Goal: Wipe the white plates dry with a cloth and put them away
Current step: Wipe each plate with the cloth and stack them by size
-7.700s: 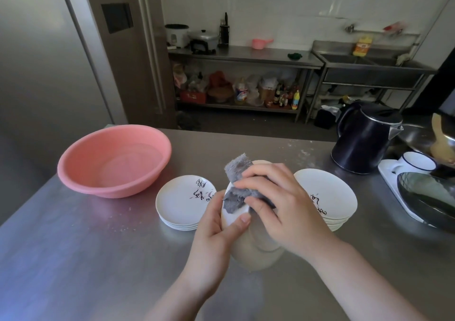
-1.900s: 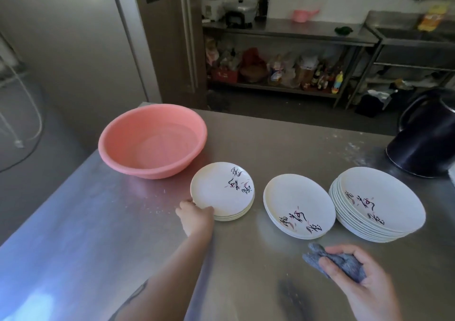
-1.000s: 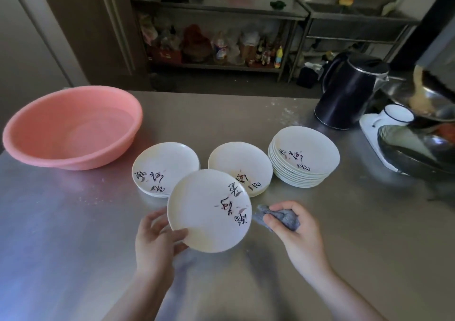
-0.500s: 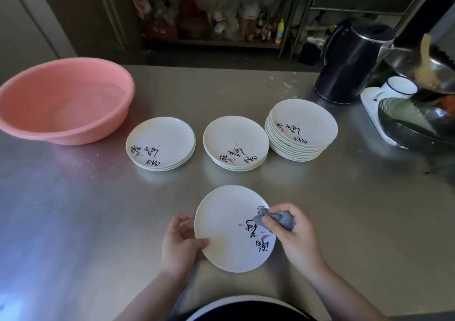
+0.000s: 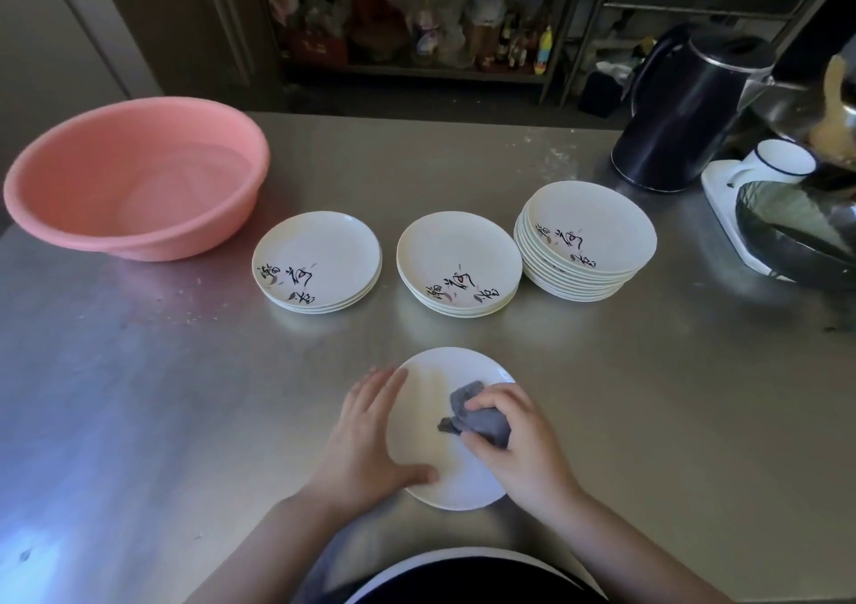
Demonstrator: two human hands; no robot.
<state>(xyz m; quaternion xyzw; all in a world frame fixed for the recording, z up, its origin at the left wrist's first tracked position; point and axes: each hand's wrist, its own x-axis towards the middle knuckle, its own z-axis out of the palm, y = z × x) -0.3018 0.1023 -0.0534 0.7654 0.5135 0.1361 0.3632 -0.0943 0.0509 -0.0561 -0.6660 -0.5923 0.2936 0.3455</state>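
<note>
Slipping looks the likeliest trouble: the plate [image 5: 433, 423], held near the table [image 5: 185, 395] edge, could skid if the rubbing pushes sideways. Her left hand [image 5: 366, 436] grips its rim, thumb on top; her right hand [image 5: 514, 446] clutches the grey cloth [image 5: 472, 418], pressing it onto the plate's face.

Directly in front of you on the table [image 5: 139, 395] lies one plate [image 5: 431, 427] — your left hand [image 5: 366, 436] at its left edge, your right hand [image 5: 519, 446] and the cloth [image 5: 477, 418] on its right half. Behind it stand three plate stacks in a row: left stack [image 5: 317, 260], middle stack [image 5: 458, 263], right stack [image 5: 586, 240]. The basin [image 5: 134, 177] sits far left — the kettle [image 5: 681, 112] far right, behind the right stack.
</note>
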